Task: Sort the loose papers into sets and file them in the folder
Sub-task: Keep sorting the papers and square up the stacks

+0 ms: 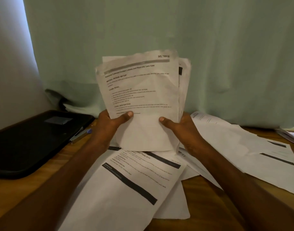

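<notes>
While the stack of papers (143, 97) stands upright on its short edge, long axis toward twelve o'clock, I see each grip clamped on it: left hand (109, 124) at the lower left edge, right hand (181, 125) at the lower right, thumbs on the front sheet marked "SECTION 1". Its foot rests on the loose sheets (139, 174) spread over the counter (208, 205) from six to three o'clock. The black folder (34, 139) lies closed at nine o'clock, nearer my left hand, a pen (80, 135) along its near edge. I judge that the leftward path is open, though the curtain (159, 30) crowds twelve.
</notes>
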Demonstrator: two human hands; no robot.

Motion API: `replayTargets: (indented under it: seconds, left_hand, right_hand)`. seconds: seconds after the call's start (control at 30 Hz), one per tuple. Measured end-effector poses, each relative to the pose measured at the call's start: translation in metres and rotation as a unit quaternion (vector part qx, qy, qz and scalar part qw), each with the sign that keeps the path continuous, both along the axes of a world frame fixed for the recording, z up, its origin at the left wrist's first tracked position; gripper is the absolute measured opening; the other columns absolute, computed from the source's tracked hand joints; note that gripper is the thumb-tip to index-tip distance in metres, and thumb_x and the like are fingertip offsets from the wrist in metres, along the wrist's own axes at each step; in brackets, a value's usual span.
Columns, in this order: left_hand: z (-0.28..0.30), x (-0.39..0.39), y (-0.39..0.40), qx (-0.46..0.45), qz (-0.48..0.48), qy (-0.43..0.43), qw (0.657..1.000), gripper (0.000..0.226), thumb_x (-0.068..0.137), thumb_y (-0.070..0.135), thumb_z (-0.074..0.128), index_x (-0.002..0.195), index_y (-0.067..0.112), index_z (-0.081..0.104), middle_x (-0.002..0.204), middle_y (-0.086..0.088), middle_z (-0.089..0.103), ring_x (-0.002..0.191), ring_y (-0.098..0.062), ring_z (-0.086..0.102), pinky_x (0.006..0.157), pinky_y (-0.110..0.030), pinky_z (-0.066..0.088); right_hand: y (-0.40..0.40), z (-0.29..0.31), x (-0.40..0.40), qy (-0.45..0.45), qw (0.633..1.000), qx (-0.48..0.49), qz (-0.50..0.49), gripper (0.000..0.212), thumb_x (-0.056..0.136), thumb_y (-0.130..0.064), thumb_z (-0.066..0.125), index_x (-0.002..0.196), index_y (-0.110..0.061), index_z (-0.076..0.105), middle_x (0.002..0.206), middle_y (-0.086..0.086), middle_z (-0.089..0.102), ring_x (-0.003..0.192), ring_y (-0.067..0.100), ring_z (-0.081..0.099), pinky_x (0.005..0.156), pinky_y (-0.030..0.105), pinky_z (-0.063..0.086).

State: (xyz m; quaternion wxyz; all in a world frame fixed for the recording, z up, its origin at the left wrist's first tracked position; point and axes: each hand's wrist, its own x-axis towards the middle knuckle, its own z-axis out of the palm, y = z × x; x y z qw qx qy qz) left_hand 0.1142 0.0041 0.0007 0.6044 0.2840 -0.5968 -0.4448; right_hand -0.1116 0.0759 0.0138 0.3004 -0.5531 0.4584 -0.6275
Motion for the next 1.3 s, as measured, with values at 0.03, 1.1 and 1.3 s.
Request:
replayTargets:
  seconds: [0.03,1.1,1.3]
  left_hand:
    - [-0.005,-0.001,-0.001,0.012,-0.014,-0.022,1.0,0.049,0.072,0.026,0.084,0.118,0.032,0.066,0.115,0.013,0.075,0.108,-0.006,0.069,0.099,-0.035,0.055]
    - [-0.027,0.048,-0.048,0.212,0.158,0.193,0.945,0.05,0.082,0.012,0.085,0.128,0.017,0.067,0.12,-0.001,0.072,0.11,-0.023,0.069,0.1,-0.052,0.054]
    - [-0.026,0.043,-0.047,0.204,0.141,0.194,0.949,0.049,0.085,0.009,0.082,0.13,0.015,0.065,0.124,-0.002,0.071,0.112,-0.024,0.068,0.1,-0.051,0.054]
  right_hand:
    - [-0.001,-0.004,0.0,-0.005,1.0,0.004,-0.007,0.025,0.089,-0.027,0.076,0.109,-0.034,0.062,0.107,-0.015,0.072,0.1,0.006,0.069,0.087,0.025,0.057]
    - [-0.022,-0.05,-0.023,0.502,0.842,0.119,-0.154,0.043,0.088,-0.008,0.072,0.123,-0.033,0.068,0.136,0.001,0.06,0.121,0.024,0.056,0.102,0.035,0.047]
    - [-0.021,-0.045,-0.023,0.556,0.822,0.033,-0.115,0.036,0.086,0.0,0.071,0.1,-0.032,0.076,0.123,-0.005,0.059,0.111,0.019,0.052,0.078,0.025,0.04]
